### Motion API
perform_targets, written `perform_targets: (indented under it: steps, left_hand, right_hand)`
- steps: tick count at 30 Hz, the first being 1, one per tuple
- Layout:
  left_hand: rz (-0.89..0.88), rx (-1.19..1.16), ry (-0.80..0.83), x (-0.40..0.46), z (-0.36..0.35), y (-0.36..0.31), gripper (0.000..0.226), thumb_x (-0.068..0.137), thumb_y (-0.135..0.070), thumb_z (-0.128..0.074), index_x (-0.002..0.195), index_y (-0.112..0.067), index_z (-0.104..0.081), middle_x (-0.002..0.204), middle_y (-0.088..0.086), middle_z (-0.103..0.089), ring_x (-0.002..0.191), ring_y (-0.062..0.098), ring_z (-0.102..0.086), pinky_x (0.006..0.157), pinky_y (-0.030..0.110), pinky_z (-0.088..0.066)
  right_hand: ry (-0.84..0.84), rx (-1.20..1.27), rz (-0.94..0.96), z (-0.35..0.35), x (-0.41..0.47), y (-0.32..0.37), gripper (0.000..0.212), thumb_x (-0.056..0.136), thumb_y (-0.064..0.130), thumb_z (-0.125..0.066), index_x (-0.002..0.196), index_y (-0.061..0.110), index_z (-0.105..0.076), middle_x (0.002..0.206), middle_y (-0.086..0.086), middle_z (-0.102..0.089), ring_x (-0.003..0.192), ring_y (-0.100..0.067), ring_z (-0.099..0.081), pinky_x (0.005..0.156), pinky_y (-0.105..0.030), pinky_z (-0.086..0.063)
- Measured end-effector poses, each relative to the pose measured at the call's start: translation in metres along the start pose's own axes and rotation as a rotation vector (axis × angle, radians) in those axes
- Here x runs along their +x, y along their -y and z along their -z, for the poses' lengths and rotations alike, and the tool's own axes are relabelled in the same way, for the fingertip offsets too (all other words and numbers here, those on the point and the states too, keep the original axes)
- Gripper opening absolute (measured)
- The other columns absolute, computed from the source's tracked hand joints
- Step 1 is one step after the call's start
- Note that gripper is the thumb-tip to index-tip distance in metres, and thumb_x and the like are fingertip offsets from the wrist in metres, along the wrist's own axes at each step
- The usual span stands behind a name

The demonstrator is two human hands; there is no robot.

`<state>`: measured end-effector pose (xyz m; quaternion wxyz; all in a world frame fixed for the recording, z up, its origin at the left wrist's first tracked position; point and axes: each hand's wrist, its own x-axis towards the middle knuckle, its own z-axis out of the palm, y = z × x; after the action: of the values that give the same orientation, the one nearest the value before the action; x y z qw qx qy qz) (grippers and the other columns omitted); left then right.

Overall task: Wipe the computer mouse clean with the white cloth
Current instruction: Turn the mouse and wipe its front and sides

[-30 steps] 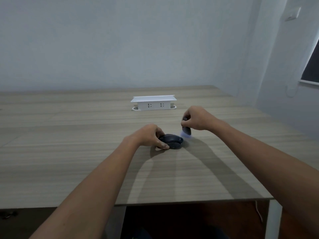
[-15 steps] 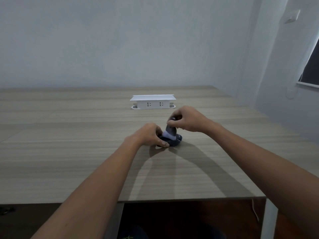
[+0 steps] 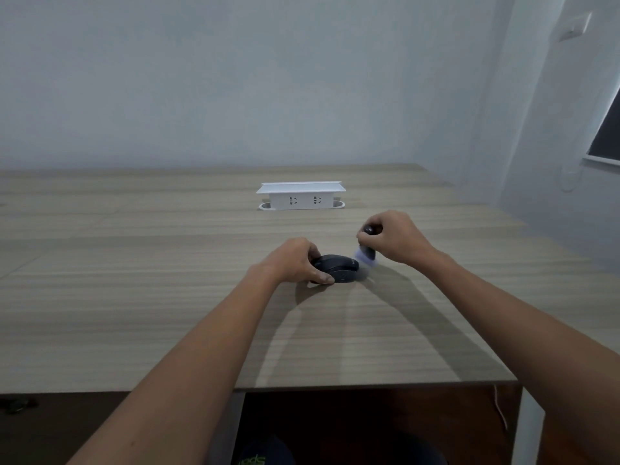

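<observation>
A black computer mouse (image 3: pixel 337 268) lies on the wooden table (image 3: pixel 134 297). My left hand (image 3: pixel 292 260) grips its left side, thumb at the near edge, and holds it flat. My right hand (image 3: pixel 396 238) is closed around a small dark handle (image 3: pixel 369 229) with a white cloth-like end (image 3: pixel 365 261), blurred by motion. That white end hangs just right of the mouse's right end, close to the tabletop. I cannot tell whether it touches the mouse.
A white power strip box (image 3: pixel 300 196) stands on the table behind the hands. The table's front edge (image 3: pixel 369 386) runs close to me, and its right corner is near my right forearm. A thin white cable (image 3: pixel 500 411) hangs below that corner.
Half a second ago the white end was on top of the mouse. My right hand has since swept it to the right, off the mouse. My left hand has stayed put.
</observation>
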<state>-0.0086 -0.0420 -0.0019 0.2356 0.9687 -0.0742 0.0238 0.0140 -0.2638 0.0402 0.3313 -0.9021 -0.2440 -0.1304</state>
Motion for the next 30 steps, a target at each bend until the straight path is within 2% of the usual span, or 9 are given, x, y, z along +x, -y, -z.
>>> perform_targets:
  steps: [2, 4, 9, 11, 13, 18, 22, 27, 30]
  left_hand:
    - [0.01, -0.005, 0.012, 0.0, 0.001, 0.0, 0.052, 0.063, -0.049, -0.086, 0.1, -0.014, -0.075, 0.088, 0.003, -0.074, 0.077, 0.018, -0.062, 0.066, 0.03, -0.047]
    - [0.012, -0.007, 0.014, 0.0, 0.001, 0.0, 0.052, 0.062, -0.05, -0.086, 0.098, -0.014, -0.076, 0.085, 0.002, -0.073, 0.076, 0.017, -0.062, 0.064, 0.029, -0.045]
    - [0.013, -0.001, 0.006, -0.001, 0.001, -0.001, 0.051, 0.062, -0.052, -0.086, 0.096, -0.015, -0.076, 0.082, 0.002, -0.073, 0.075, 0.017, -0.062, 0.064, 0.03, -0.046]
    - [0.02, 0.007, 0.003, 0.0, 0.001, -0.001, 0.053, 0.06, -0.054, -0.085, 0.094, -0.015, -0.076, 0.083, 0.004, -0.074, 0.078, 0.021, -0.065, 0.067, 0.036, -0.05]
    - [0.024, 0.015, -0.009, 0.0, 0.0, 0.001, 0.055, 0.058, -0.057, -0.085, 0.092, -0.015, -0.076, 0.082, 0.005, -0.074, 0.08, 0.024, -0.068, 0.068, 0.038, -0.052]
    - [0.042, 0.004, -0.034, -0.001, -0.001, -0.001, 0.056, 0.055, -0.057, -0.086, 0.091, -0.015, -0.076, 0.082, 0.003, -0.075, 0.081, 0.021, -0.069, 0.075, 0.042, -0.056]
    - [0.061, 0.012, -0.047, -0.002, -0.002, -0.001, 0.059, 0.052, -0.061, -0.085, 0.088, -0.015, -0.075, 0.08, 0.003, -0.073, 0.08, 0.023, -0.068, 0.072, 0.042, -0.055]
    - [0.08, 0.005, -0.099, -0.006, -0.006, -0.002, 0.064, 0.052, -0.063, -0.084, 0.091, -0.014, -0.075, 0.079, 0.001, -0.071, 0.077, 0.021, -0.066, 0.067, 0.038, -0.053]
    - [0.084, 0.032, -0.133, -0.007, -0.008, -0.003, 0.063, 0.053, -0.064, -0.083, 0.09, -0.013, -0.074, 0.076, -0.001, -0.065, 0.073, 0.02, -0.061, 0.062, 0.034, -0.047]
  right_hand:
    - [-0.001, 0.114, 0.021, 0.001, -0.001, 0.003, 0.012, 0.085, 0.019, -0.07, 0.076, 0.015, -0.076, 0.051, 0.017, -0.061, 0.047, 0.006, -0.054, 0.049, -0.005, -0.037]
    - [0.037, 0.186, 0.024, -0.001, -0.003, 0.005, 0.013, 0.087, 0.02, -0.071, 0.081, 0.012, -0.078, 0.052, 0.014, -0.06, 0.044, 0.003, -0.05, 0.046, -0.007, -0.036]
    - [0.011, -0.013, 0.003, 0.0, 0.003, -0.002, 0.012, 0.082, 0.016, -0.069, 0.075, 0.014, -0.077, 0.061, 0.008, -0.067, 0.054, 0.001, -0.055, 0.057, -0.016, -0.041]
    - [0.027, 0.121, 0.014, -0.001, 0.001, 0.0, 0.011, 0.085, 0.021, -0.071, 0.079, 0.014, -0.078, 0.06, 0.009, -0.064, 0.047, -0.001, -0.052, 0.05, -0.012, -0.04]
    - [0.068, 0.231, 0.004, -0.003, -0.002, 0.002, 0.013, 0.087, 0.022, -0.072, 0.085, 0.011, -0.079, 0.058, 0.006, -0.062, 0.042, -0.001, -0.047, 0.045, -0.015, -0.039]
    - [0.005, -0.014, -0.02, 0.001, 0.0, -0.01, 0.013, 0.081, 0.013, -0.068, 0.074, 0.01, -0.078, 0.061, 0.007, -0.066, 0.052, 0.003, -0.055, 0.056, -0.012, -0.04]
    - [0.034, 0.197, 0.028, -0.002, -0.005, -0.003, 0.011, 0.087, 0.019, -0.07, 0.083, 0.012, -0.078, 0.06, 0.008, -0.063, 0.043, 0.001, -0.051, 0.045, -0.01, -0.039]
    - [-0.045, 0.055, -0.01, -0.005, 0.0, -0.004, 0.012, 0.083, 0.013, -0.067, 0.078, 0.011, -0.078, 0.067, 0.004, -0.071, 0.053, 0.005, -0.056, 0.054, -0.008, -0.039]
    - [0.014, 0.186, 0.046, -0.005, -0.001, 0.007, 0.011, 0.086, 0.016, -0.069, 0.082, 0.011, -0.078, 0.061, 0.01, -0.064, 0.046, 0.003, -0.053, 0.05, -0.01, -0.04]
